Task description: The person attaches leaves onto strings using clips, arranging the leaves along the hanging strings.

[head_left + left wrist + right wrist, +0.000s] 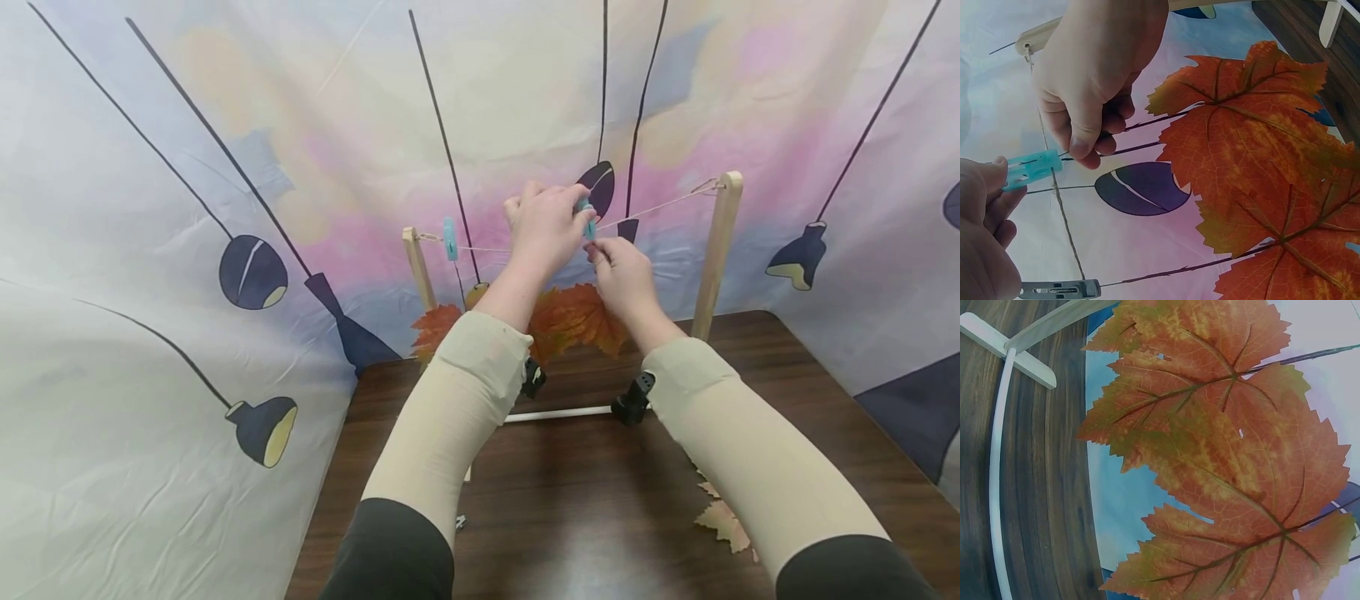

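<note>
Sleeves (444, 417), left fingers (1005, 211) pinching blue clip (1049, 161); grey clip (1085, 287), left-wrist view only.

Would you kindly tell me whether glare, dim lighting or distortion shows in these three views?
Head view: pale glare on the table near the bottom edge; left wrist view: left hand and right hand look dim, orange leaves clear; right wrist view: white rod bows, probably lens distortion.

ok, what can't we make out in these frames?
Head: middle of the string and part of the held teal clip, behind the left hand.
Head: part of the pale leaves, behind the right sleeve.
Head: pale object by the left sleeve, too small to identify.
Left wrist: left hand, cut off by left edge.
Right wrist: leaf stems, cut off by right edge.
</note>
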